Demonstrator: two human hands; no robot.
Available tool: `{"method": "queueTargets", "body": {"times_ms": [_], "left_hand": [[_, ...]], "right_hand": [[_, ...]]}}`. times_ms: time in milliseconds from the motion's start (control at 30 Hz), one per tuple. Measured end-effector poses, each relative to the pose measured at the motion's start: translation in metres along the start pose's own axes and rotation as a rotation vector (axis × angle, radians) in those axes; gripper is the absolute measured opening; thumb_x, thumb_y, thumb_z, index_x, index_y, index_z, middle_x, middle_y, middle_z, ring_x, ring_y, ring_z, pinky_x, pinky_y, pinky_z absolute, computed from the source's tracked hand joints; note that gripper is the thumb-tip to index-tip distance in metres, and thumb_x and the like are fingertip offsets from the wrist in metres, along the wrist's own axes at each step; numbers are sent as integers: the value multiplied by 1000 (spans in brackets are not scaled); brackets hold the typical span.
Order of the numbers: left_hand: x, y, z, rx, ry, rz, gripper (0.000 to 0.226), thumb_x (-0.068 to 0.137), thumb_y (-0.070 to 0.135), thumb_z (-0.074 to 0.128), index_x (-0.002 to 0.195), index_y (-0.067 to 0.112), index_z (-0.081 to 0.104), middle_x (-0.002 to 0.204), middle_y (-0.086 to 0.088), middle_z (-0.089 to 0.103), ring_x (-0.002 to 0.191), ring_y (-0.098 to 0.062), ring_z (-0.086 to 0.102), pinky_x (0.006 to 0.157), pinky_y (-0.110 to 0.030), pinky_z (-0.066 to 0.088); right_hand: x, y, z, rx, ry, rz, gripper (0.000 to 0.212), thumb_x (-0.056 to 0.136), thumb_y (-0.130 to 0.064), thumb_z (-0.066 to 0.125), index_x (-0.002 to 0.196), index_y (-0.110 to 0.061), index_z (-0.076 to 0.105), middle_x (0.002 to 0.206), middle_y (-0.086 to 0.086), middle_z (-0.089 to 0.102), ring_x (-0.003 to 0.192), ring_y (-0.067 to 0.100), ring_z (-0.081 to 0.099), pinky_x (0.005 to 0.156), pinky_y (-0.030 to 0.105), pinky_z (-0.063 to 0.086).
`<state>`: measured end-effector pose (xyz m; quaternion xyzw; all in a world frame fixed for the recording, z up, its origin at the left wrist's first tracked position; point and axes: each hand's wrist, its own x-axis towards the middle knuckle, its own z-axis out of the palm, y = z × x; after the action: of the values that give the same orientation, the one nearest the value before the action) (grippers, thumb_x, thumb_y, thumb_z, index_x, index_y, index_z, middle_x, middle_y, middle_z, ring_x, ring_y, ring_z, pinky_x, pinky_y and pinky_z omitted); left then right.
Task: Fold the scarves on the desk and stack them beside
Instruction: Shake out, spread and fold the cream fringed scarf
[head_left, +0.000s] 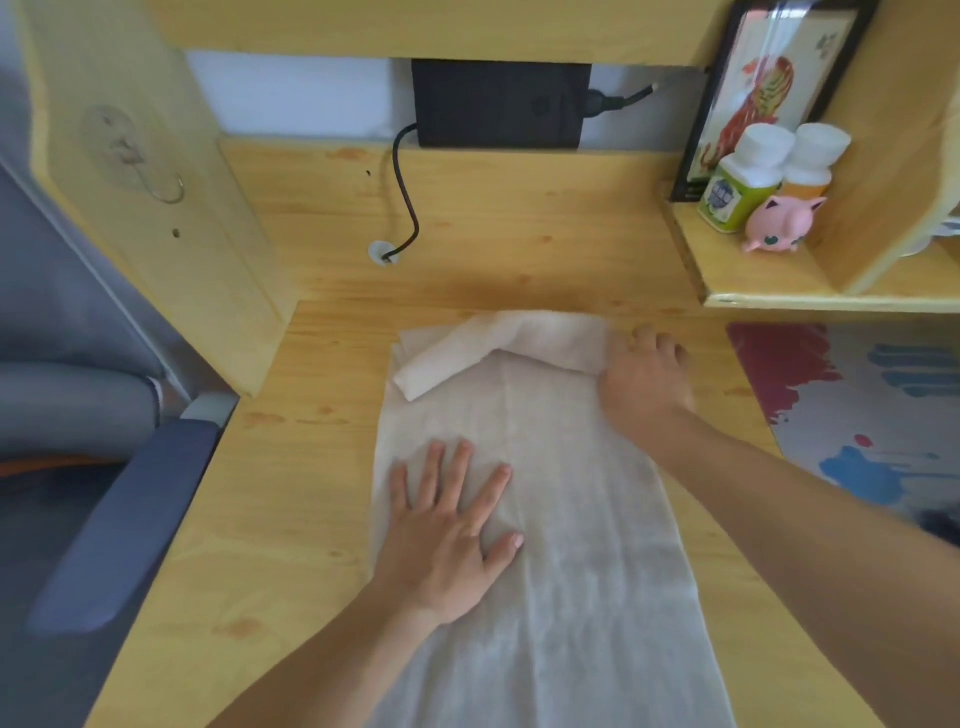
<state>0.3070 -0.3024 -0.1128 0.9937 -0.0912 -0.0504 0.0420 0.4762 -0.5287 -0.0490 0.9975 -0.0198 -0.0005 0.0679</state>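
So the scarf (550, 519), a pale whitish one, is laid out lengthwise down the middle of the wooden desk (291, 519), with its near end running off the bottom of the view. The far end is flopped back over itself in a loose, crooked roll, so that's a messy start to a fold rather than a finished one.

The left hand (447, 535) is flat on the cloth with its fingers spread wide, just pinning it down and not gripping anything. The right hand (644, 379) is up at the far right corner, right against the turned-over bit. Its fingers look curled down onto the edge, but honestly I can't tell if it's pinching the fabric or only pressing on it, since the fingertips are hidden and a little blurry.

Progress-wise I'd say this is really early. One scarf, mostly still unfolded, and I don't see any stack of finished ones anywhere. No other scarves visible either, so no idea how many are left.

Around it: a colourful paint-splash mat (872, 410) to the right, which seems like an obvious open spot for stacking. A small shelf (753, 280) has two bottles (769, 171) and a pink toy (779, 223). A black cable (405, 197) drops into a desk hole at the back.
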Motion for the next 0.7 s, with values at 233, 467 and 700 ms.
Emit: {"method": "queueTargets", "body": {"times_ms": [233,467,700], "left_hand": [[1,1,2,3,18,-12,78,90,83,24,159,46,16,172,-8,5,158,-35,-3,119,-70,4],[11,0,-5,-29,-32,-52,81,87,85,19,159,49,4,169,-4,-16,156,-33,-18,118,-67,-12],[13,-17,-72,-784,64,-336,54,101,39,57,152,26,44,166,-7,30,154,-24,22,127,-41,15]], "right_hand": [[53,-66,-48,-11,-36,-487,64,92,-31,63,149,-20,37,146,8,51,139,30,41,122,50,14],[56,-48,-141,101,217,-535,15,103,-24,42,93,-16,49,88,9,57,80,33,54,63,36,37],[-41,-11,-206,-57,369,-685,39,100,-47,34,71,-21,41,63,-1,50,54,27,48,50,29,29]]}}
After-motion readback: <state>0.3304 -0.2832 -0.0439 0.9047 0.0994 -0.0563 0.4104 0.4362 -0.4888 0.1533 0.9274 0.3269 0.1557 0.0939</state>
